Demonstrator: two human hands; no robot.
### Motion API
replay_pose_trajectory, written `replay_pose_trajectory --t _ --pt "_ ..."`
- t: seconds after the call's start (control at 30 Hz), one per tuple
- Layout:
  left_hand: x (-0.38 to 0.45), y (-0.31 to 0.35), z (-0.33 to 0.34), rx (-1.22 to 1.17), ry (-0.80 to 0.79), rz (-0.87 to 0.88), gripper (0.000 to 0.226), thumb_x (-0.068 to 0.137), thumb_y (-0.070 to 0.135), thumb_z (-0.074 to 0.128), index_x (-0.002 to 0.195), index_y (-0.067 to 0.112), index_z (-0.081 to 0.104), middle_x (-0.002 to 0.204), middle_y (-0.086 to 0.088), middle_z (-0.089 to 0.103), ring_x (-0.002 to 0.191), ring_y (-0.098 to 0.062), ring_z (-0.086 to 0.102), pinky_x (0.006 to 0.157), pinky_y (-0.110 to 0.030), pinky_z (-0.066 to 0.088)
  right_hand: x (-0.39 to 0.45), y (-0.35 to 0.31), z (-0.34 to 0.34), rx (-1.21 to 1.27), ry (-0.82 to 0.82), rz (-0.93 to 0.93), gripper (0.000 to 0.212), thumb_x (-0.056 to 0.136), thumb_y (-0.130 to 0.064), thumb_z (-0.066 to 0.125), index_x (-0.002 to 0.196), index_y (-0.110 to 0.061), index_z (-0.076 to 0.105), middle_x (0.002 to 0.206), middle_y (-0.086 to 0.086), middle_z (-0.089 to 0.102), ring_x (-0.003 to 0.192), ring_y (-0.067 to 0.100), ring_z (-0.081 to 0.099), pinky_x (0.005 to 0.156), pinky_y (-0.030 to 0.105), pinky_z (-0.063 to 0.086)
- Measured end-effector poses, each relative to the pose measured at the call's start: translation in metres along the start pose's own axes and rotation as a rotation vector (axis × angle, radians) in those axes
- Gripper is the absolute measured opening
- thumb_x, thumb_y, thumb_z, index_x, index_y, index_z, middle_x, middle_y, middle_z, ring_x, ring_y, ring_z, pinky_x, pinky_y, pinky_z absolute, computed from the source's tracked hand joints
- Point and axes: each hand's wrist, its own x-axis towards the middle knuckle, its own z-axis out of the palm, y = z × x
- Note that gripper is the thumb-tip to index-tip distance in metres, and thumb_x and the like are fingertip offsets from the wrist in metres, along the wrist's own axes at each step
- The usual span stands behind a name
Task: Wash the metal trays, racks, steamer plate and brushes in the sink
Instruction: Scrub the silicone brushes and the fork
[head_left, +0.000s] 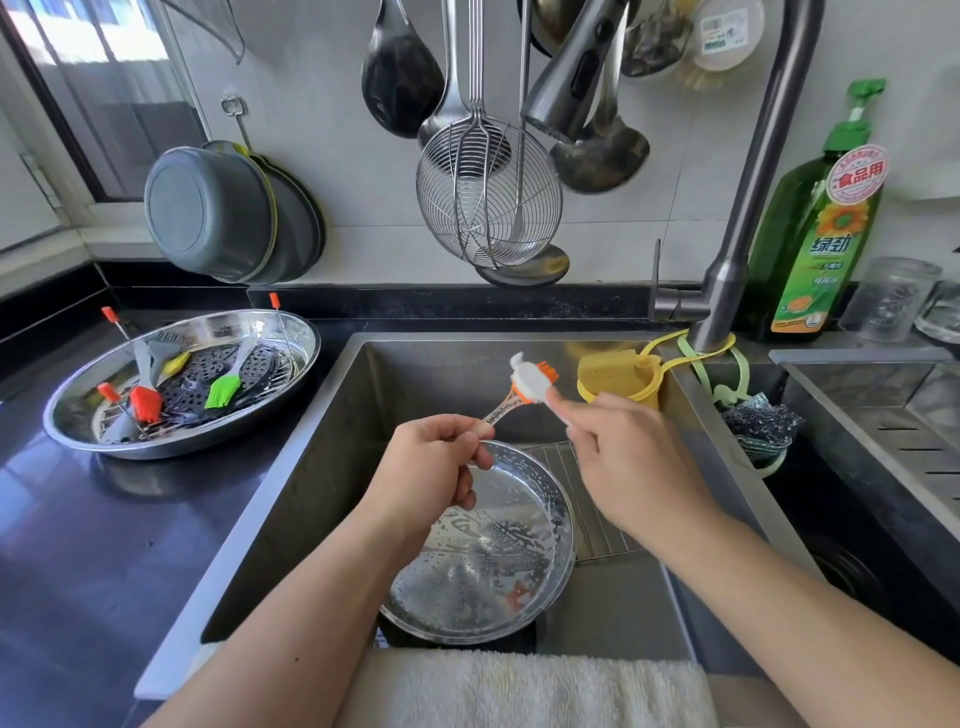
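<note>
Hands soaping an orange brush above the sink

Left hand (441, 462), fingers curled, grips the clear handle of the orange brush (524, 387), angled up and to the right over the sudsy round tray (498, 587) in the sink (322, 467); right hand (618, 452), forearm reaching in from the lower right, pinches its foam-covered bristles.

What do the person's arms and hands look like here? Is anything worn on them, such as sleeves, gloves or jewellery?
Both arms are bare up to the picture's lower edge: no sleeves show. The left hand and the right hand wear no gloves, and no ring, watch or bracelet is visible on either. Nails look short and unpainted, as far as the blur allows.
</note>
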Motion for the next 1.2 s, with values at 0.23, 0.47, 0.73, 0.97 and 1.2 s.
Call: replay_pose_trajectory --t 0.23,0.47,0.73,0.97,1.2 --pt "0.001 -0.003 -0.002 0.151 0.028 0.040 0.025 0.106 0.003 0.050 0.103 0.009 0.075 0.075 -0.004 0.067 0.044 -0.010 0.043 0.052 -0.031 0.042 0.006 0.010 0.002 0.066 0.010 0.091 0.045 0.102 -0.013 0.054 0.139 -0.038 0.058 0.073 -0.006 0.045 0.062 0.011 0.040 0.050 0.030 0.029" --pt "-0.001 0.000 -0.001 0.137 0.040 0.026 0.025 0.106 0.004 0.051 0.102 0.010 0.075 0.075 -0.004 0.066 0.044 -0.009 0.042 0.049 -0.030 0.040 0.004 0.009 0.000 0.103 0.063 0.079 0.046 0.101 -0.012 0.056 0.137 -0.040 0.060 0.072 -0.006 0.044 0.061 0.011 0.040 0.050 0.030 0.030" --pt "-0.002 0.000 -0.001 0.013 0.013 -0.020 0.025 0.106 0.001 0.048 0.104 0.003 0.072 0.070 -0.003 0.063 0.043 -0.006 0.038 0.043 -0.024 0.036 0.003 -0.001 0.004 -0.010 0.010 0.019 0.047 0.102 -0.017 0.055 0.140 -0.044 0.056 0.074 -0.009 0.044 0.067 0.016 0.046 0.049 0.030 0.031" --pt "-0.002 0.000 0.002 -0.038 0.002 -0.027 0.021 0.105 0.000 0.050 0.105 0.000 0.071 0.071 -0.005 0.063 0.047 -0.011 0.036 0.044 -0.025 0.036 0.001 -0.003 0.003 -0.039 -0.003 0.007 0.047 0.102 -0.018 0.053 0.141 -0.044 0.054 0.079 -0.008 0.048 0.070 0.018 0.049 0.050 0.032 0.035" --pt "-0.001 -0.001 0.002 -0.065 -0.004 -0.045 0.021 0.106 -0.001 0.049 0.105 0.000 0.070 0.077 -0.007 0.069 0.049 -0.015 0.050 0.049 -0.030 0.050 0.002 0.003 0.001 -0.022 0.008 0.014 0.047 0.102 -0.017 0.054 0.140 -0.045 0.055 0.075 -0.009 0.045 0.067 0.017 0.048 0.050 0.033 0.035"
